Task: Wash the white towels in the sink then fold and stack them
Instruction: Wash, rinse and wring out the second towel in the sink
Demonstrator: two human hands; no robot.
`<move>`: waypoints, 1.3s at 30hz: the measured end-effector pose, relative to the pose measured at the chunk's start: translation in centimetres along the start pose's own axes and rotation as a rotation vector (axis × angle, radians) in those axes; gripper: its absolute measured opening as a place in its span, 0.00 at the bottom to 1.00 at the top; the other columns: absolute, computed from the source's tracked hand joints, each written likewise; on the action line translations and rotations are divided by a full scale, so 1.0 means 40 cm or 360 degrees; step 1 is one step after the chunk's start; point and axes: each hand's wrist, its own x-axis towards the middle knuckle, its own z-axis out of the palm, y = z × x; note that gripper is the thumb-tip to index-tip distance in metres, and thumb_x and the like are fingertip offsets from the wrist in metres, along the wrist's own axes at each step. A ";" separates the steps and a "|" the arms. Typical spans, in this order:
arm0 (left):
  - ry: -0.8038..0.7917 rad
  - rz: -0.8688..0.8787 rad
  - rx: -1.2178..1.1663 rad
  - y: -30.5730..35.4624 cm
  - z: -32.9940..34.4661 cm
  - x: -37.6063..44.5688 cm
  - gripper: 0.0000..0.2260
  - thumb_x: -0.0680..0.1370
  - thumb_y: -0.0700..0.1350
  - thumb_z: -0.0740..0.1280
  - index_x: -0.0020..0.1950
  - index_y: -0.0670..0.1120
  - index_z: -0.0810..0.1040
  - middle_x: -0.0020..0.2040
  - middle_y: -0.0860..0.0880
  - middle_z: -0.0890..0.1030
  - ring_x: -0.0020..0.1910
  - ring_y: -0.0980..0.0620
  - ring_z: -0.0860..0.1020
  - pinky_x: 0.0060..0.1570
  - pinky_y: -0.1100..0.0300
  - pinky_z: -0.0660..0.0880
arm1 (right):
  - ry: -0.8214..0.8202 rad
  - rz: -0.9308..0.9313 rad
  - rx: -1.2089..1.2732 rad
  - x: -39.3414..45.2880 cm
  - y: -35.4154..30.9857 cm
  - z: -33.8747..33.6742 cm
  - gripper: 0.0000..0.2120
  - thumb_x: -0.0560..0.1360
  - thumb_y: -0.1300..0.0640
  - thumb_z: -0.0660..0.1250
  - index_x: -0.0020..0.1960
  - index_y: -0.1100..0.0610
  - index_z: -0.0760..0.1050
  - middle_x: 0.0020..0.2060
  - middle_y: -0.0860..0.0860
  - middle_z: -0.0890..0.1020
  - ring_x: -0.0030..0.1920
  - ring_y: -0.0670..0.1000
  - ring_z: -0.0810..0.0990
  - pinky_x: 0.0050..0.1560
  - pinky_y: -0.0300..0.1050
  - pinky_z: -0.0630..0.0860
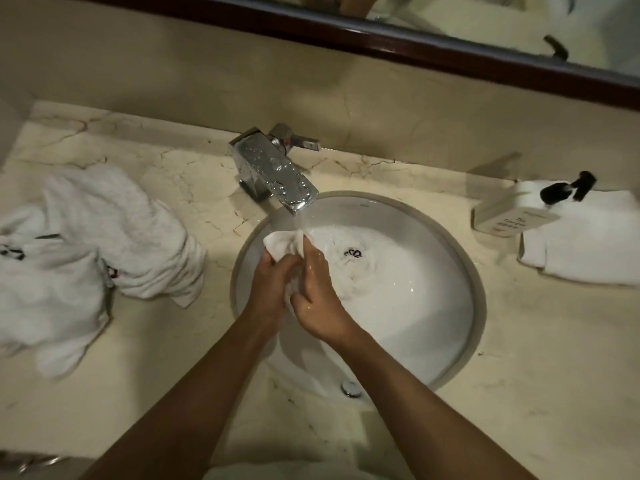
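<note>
Right now both hands work one bunched white terry towel (282,242) over the round white ceramic sink (450,237), held directly below the running stream from the square chrome faucet (273,171), presumably so fresh water soaks the part being scrubbed. The left hand (273,285) has its grip curled tight round the wad, while the right hand (318,296) pinches cloth against it, so the two can rub fabric on fabric. More of the wet towel, with a dark printed mark, trails into the basin. Crumpled white towels (104,230) lie heaped on the cream marble worktop (519,358) to the left, probably waiting for washing. A folded white towel (588,251) sits at the right beneath a white soap dispenser with a black pump (512,213), well away from the splash.
</note>
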 end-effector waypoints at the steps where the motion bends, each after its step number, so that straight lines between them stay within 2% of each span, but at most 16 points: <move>1: -0.0032 -0.0005 0.0034 0.004 -0.007 -0.005 0.18 0.70 0.46 0.71 0.60 0.45 0.81 0.53 0.41 0.85 0.55 0.41 0.83 0.57 0.46 0.78 | 0.0007 -0.0034 0.0049 -0.017 0.012 0.000 0.40 0.71 0.61 0.56 0.80 0.54 0.45 0.76 0.53 0.59 0.76 0.51 0.57 0.76 0.37 0.52; 5: -0.0024 -0.0119 0.0038 0.031 -0.024 -0.017 0.08 0.74 0.39 0.67 0.50 0.42 0.84 0.45 0.37 0.84 0.44 0.40 0.83 0.48 0.48 0.79 | 0.0368 -0.0021 0.0410 -0.067 0.050 -0.019 0.33 0.73 0.66 0.57 0.75 0.48 0.60 0.69 0.50 0.70 0.69 0.44 0.70 0.71 0.36 0.66; 8: -0.0062 -0.0236 -0.0196 0.075 -0.011 -0.045 0.12 0.78 0.37 0.59 0.44 0.38 0.81 0.35 0.40 0.82 0.31 0.46 0.81 0.33 0.61 0.78 | 0.0799 0.0701 0.0977 -0.083 0.070 -0.026 0.07 0.80 0.59 0.63 0.57 0.52 0.73 0.49 0.50 0.79 0.50 0.51 0.80 0.51 0.46 0.78; 9: -0.0111 -0.0244 -0.0304 0.089 -0.011 -0.052 0.13 0.76 0.38 0.57 0.45 0.38 0.81 0.35 0.40 0.81 0.32 0.45 0.81 0.32 0.61 0.78 | 0.0705 0.1074 0.1272 -0.080 0.074 -0.021 0.09 0.80 0.49 0.65 0.52 0.54 0.72 0.44 0.52 0.78 0.44 0.53 0.79 0.45 0.49 0.77; 11: -0.0170 -0.0192 -0.0476 0.125 -0.017 -0.080 0.17 0.73 0.38 0.55 0.54 0.35 0.79 0.45 0.36 0.81 0.44 0.38 0.81 0.43 0.52 0.81 | 0.0195 0.1557 0.1898 -0.069 0.084 0.005 0.34 0.71 0.30 0.68 0.58 0.60 0.70 0.52 0.61 0.78 0.50 0.62 0.80 0.49 0.55 0.79; 13: -0.0268 -0.0117 -0.0637 0.155 -0.037 -0.100 0.20 0.71 0.38 0.55 0.61 0.34 0.73 0.56 0.34 0.77 0.57 0.34 0.77 0.61 0.41 0.74 | -0.0181 0.1358 0.2427 -0.039 0.088 0.035 0.52 0.65 0.23 0.68 0.72 0.62 0.67 0.67 0.66 0.73 0.63 0.68 0.76 0.60 0.64 0.77; 16: -0.0356 -0.0064 -0.0774 0.180 -0.085 -0.132 0.18 0.72 0.41 0.56 0.54 0.39 0.81 0.55 0.37 0.81 0.56 0.38 0.81 0.59 0.43 0.76 | 0.0034 0.1053 0.2836 0.016 0.049 0.026 0.46 0.71 0.25 0.61 0.73 0.61 0.71 0.65 0.64 0.78 0.61 0.63 0.81 0.60 0.57 0.79; 19: -0.0336 -0.0204 -0.0895 0.170 -0.137 -0.125 0.20 0.73 0.44 0.55 0.51 0.42 0.86 0.55 0.39 0.83 0.54 0.41 0.83 0.55 0.45 0.79 | 0.0334 0.1048 0.2818 0.055 0.009 -0.007 0.31 0.75 0.32 0.62 0.56 0.60 0.81 0.53 0.62 0.84 0.49 0.61 0.85 0.54 0.55 0.80; 22: -0.0511 -0.0221 -0.0930 0.125 -0.178 -0.106 0.20 0.77 0.42 0.57 0.62 0.35 0.80 0.62 0.35 0.80 0.63 0.41 0.79 0.69 0.46 0.71 | 0.0542 0.1153 0.2616 0.062 0.008 -0.033 0.11 0.79 0.53 0.66 0.41 0.57 0.78 0.33 0.55 0.83 0.34 0.55 0.84 0.49 0.51 0.77; 25: -0.0180 -0.0394 -0.0802 0.044 -0.197 -0.082 0.28 0.57 0.43 0.73 0.55 0.35 0.81 0.45 0.33 0.84 0.44 0.43 0.86 0.58 0.47 0.74 | 0.0592 0.0909 0.2538 0.026 0.015 -0.078 0.15 0.79 0.62 0.62 0.37 0.61 0.82 0.36 0.55 0.84 0.39 0.52 0.84 0.57 0.49 0.76; 28: -0.0083 -0.0394 -0.0820 0.001 -0.160 -0.112 0.25 0.69 0.39 0.65 0.66 0.37 0.74 0.66 0.30 0.75 0.61 0.35 0.79 0.60 0.42 0.75 | 0.0591 0.0782 0.2423 -0.023 -0.019 -0.135 0.13 0.80 0.63 0.59 0.48 0.64 0.82 0.46 0.58 0.85 0.48 0.52 0.83 0.53 0.48 0.80; 32: -0.0093 -0.0517 -0.0833 -0.014 -0.091 -0.089 0.20 0.76 0.45 0.61 0.60 0.32 0.77 0.63 0.30 0.77 0.60 0.35 0.80 0.52 0.42 0.80 | 0.0681 0.0642 0.2247 -0.073 -0.062 -0.195 0.07 0.76 0.63 0.63 0.47 0.61 0.81 0.43 0.54 0.83 0.43 0.50 0.80 0.55 0.46 0.75; 34: -0.0027 -0.0545 -0.0447 -0.015 -0.047 -0.080 0.35 0.65 0.52 0.71 0.68 0.35 0.71 0.67 0.31 0.75 0.62 0.34 0.78 0.53 0.42 0.79 | 0.0692 0.0631 0.2077 -0.094 -0.089 -0.206 0.08 0.77 0.57 0.65 0.48 0.60 0.80 0.43 0.55 0.83 0.43 0.51 0.81 0.57 0.47 0.74; 36: 0.0087 -0.0579 0.0274 -0.001 -0.012 -0.088 0.46 0.65 0.60 0.75 0.77 0.44 0.62 0.75 0.38 0.67 0.70 0.38 0.72 0.64 0.44 0.73 | 0.0722 0.0683 0.1671 -0.109 -0.116 -0.198 0.16 0.79 0.49 0.65 0.54 0.61 0.80 0.48 0.58 0.85 0.48 0.55 0.84 0.61 0.51 0.76; 38: 0.0185 -0.0345 0.0720 0.027 0.017 -0.090 0.39 0.75 0.63 0.69 0.79 0.47 0.60 0.79 0.44 0.61 0.76 0.44 0.64 0.73 0.48 0.64 | 0.0685 0.0676 0.1240 -0.119 -0.143 -0.180 0.21 0.80 0.41 0.63 0.58 0.58 0.80 0.52 0.57 0.86 0.54 0.56 0.84 0.64 0.54 0.75; 39: 0.0159 -0.0215 0.0699 0.048 0.028 -0.085 0.32 0.77 0.64 0.65 0.75 0.47 0.68 0.76 0.45 0.68 0.72 0.45 0.69 0.71 0.50 0.66 | 0.0632 0.0639 0.1053 -0.129 -0.160 -0.174 0.22 0.81 0.40 0.60 0.56 0.56 0.82 0.50 0.55 0.86 0.53 0.55 0.85 0.63 0.53 0.75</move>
